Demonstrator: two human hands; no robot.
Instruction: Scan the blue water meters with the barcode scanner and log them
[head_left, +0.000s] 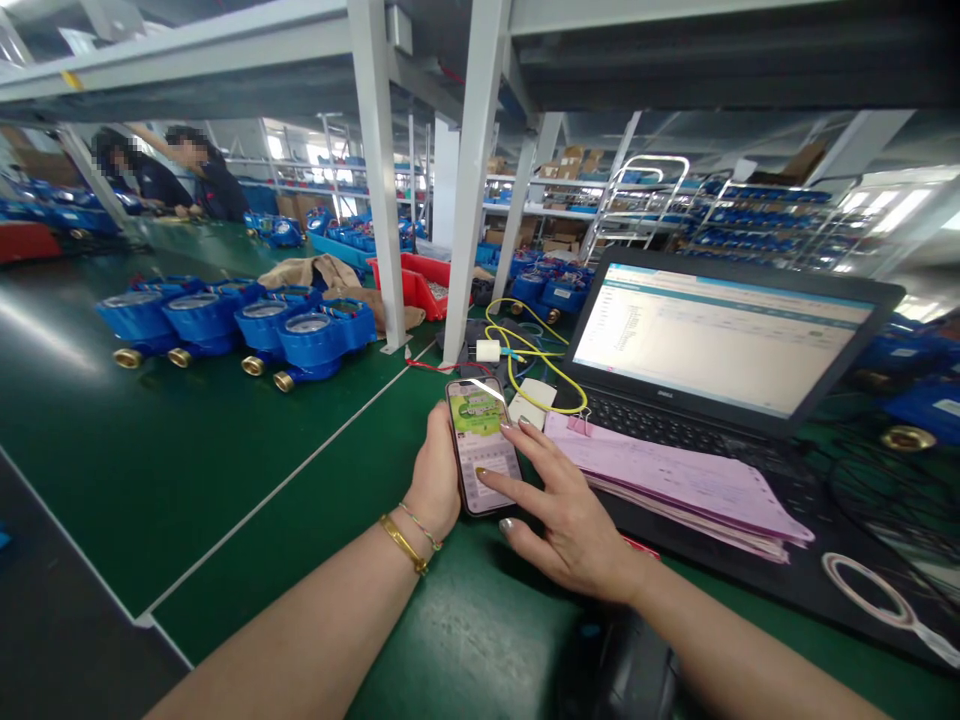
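Observation:
My left hand [435, 475] grips a smartphone [480, 440] by its left edge, holding it upright over the green table [225, 450]. Its lit screen shows a green picture above a keypad. My right hand [559, 505] is spread out beside the phone, with the index fingertip touching the lower part of the screen. A gold bangle and a thin beaded bracelet sit on my left wrist. Right of my hands lies a stack of pink paper forms [675, 480] resting across the keyboard of an open laptop [720, 340].
Several blue water meters [247, 325] with brass fittings stand at the left. A red bin [416, 280], yellow cable [525, 350] and white adapter [487, 350] lie behind the phone. White shelf posts [469, 200] rise mid-table. Two people work at the far left. A tape roll [862, 585] lies right.

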